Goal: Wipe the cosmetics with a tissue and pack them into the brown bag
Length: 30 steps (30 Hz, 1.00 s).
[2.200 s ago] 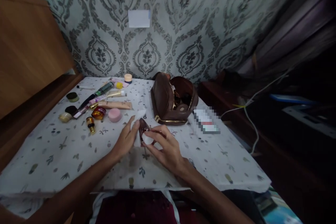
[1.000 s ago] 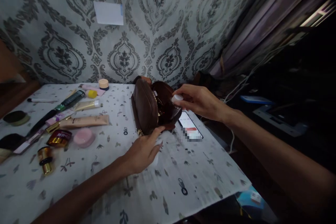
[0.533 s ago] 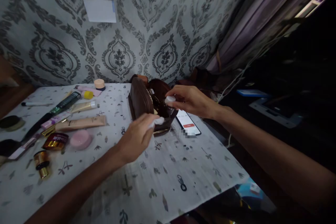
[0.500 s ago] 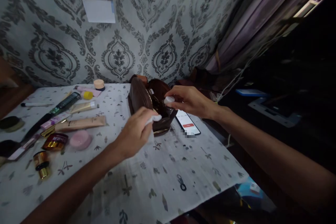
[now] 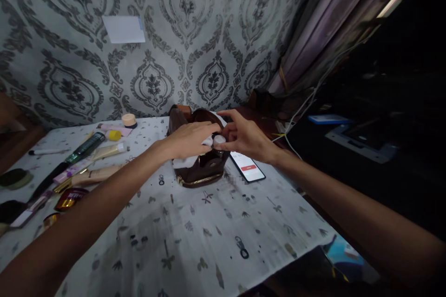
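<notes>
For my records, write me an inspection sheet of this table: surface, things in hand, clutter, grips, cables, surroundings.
Surface: a white printed cloth covers the table.
Things in hand: white cap and white tissue, both at the open brown bag.
Clutter: left of the bag, a green tube, a yellow cap, a thin brush and a red jar, partly hidden by the left forearm. Right of it, a phone, screen lit.
Grips: left grip holds the tissue; right grip has the white cap at its fingertips.
Cables: white cable beyond the table's right side.
Surroundings: patterned wall behind, curtain at right.
Other people: nothing seen.
</notes>
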Each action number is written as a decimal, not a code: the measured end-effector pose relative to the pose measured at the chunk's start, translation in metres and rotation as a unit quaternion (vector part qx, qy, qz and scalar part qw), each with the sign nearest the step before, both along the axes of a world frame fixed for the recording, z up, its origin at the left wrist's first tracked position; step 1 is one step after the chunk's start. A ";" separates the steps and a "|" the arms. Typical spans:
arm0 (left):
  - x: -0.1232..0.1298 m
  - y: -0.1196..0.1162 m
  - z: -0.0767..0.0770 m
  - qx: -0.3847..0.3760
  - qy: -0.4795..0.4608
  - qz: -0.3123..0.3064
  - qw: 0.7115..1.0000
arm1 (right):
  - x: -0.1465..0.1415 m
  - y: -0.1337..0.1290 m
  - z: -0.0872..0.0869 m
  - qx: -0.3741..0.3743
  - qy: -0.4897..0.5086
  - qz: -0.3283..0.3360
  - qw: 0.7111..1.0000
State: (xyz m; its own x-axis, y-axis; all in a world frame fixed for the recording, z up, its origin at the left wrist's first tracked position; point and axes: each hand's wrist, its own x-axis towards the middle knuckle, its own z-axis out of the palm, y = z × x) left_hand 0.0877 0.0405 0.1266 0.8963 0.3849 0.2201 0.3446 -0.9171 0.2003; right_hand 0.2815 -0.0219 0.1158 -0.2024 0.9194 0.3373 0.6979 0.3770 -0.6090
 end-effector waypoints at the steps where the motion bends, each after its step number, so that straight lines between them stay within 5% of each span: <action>1: 0.000 -0.001 0.000 0.013 0.007 0.000 1.000 | 0.001 0.000 0.000 0.001 0.011 -0.008 1.000; 10: 0.005 -0.005 0.004 0.034 0.074 -0.020 0.997 | -0.002 0.005 -0.010 -0.011 0.016 0.001 1.000; 18: 0.005 0.000 0.005 0.036 0.104 -0.015 0.994 | 0.006 -0.002 -0.011 0.069 -0.212 0.058 0.973; 23: 0.005 -0.001 0.007 0.011 0.097 -0.021 0.995 | 0.006 -0.019 -0.029 0.124 -0.076 -0.035 0.989; 27: 0.007 0.002 0.004 -0.007 0.064 -0.039 0.997 | 0.000 -0.025 -0.068 0.177 0.104 -0.212 0.955; 30: 0.009 0.005 -0.001 -0.003 0.040 -0.055 0.998 | -0.007 -0.026 -0.100 0.145 0.179 -0.233 0.945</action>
